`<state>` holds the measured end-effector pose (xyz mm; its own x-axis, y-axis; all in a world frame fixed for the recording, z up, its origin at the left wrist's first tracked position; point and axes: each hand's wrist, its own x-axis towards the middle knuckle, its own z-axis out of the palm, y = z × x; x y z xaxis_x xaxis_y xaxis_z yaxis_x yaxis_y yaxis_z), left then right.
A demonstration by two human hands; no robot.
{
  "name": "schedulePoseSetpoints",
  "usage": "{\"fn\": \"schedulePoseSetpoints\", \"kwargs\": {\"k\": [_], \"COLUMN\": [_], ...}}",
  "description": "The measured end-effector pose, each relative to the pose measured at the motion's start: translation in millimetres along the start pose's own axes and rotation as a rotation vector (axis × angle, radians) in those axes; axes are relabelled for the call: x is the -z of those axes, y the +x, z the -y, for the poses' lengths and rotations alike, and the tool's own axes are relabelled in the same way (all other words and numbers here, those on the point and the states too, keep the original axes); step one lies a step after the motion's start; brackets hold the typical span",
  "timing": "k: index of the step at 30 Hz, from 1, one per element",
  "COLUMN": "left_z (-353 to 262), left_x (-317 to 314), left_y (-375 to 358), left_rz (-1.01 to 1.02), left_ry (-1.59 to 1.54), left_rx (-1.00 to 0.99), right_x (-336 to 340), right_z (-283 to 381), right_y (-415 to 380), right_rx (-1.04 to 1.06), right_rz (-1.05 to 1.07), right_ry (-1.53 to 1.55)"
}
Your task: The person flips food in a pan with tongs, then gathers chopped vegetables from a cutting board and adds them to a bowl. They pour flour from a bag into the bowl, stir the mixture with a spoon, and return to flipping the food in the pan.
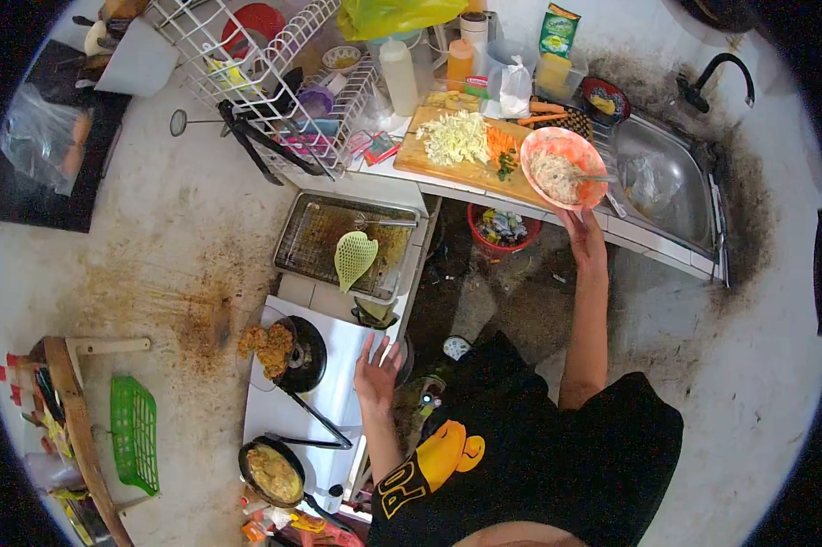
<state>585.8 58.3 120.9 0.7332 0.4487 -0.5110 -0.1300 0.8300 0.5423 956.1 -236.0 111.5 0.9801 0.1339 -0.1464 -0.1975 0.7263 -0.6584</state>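
My right hand [581, 226] grips the near rim of a pink bowl [593, 150], held at the counter's edge beside the cutting board. A pale, lumpy mixture [554, 178] fills the bowl, and a spoon [591, 178] rests in it. My left hand [375, 376] hangs over the right edge of the white stove [329, 319], its fingers spread and nothing in them. Close by on the burner is a wire skimmer of browned fried food [270, 349]. Towards the bottom, a small frying pan [288, 500] contains a yellowish, egg-like round. The wooden cutting board [417, 164] carries chopped cabbage [454, 137] and shredded carrot [502, 144].
A greasy draining tray [288, 251] with a green slotted spatula [354, 260] lies between stove and counter. The metal sink [684, 214] is at right, a white dish rack [274, 82] at upper left. Below the counter stands a red basket [503, 248] of scraps.
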Motion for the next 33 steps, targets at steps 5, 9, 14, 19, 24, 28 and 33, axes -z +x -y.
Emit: {"fn": "schedulePoseSetpoints", "kwargs": {"k": [5, 9, 14, 19, 24, 28, 33], "left_z": [0.4, -2.4, -10.8, -8.3, 16.3, 22.6, 46.9], "left_x": [8.0, 27.5, 52.9, 80.8, 115.3, 80.3, 73.4], "left_y": [-7.8, -26.2, -73.8, -131.3, -173.4, -187.4, -175.3], "left_rz": [-0.013, -0.114, -0.256, -0.337, -0.533, -0.429, -0.030], "left_ry": [-0.006, -0.035, -0.176, -0.120, 0.110, 0.665, 1.514], "left_rx": [-0.051, -0.083, -0.242, -0.452, -0.632, -0.696, -0.931], "right_x": [-7.6, -41.9, -90.0, -105.0, -104.1, -112.6, -96.5], "right_z": [-12.8, -60.2, -159.5, -261.4, -295.1, -269.7, -222.9], "right_y": [0.9, -25.9, -113.8, -232.4, -372.6, -431.0, -427.6], "right_rx": [-0.047, -0.096, -0.546, -1.306, -1.502, -1.613, -1.437], "right_rz": [-0.147, -0.454, -0.047, 0.375, 0.505, 0.449, 0.418], "right_ry": [0.007, -0.011, -0.346, -0.275, -0.388, -0.458, 0.189]}}
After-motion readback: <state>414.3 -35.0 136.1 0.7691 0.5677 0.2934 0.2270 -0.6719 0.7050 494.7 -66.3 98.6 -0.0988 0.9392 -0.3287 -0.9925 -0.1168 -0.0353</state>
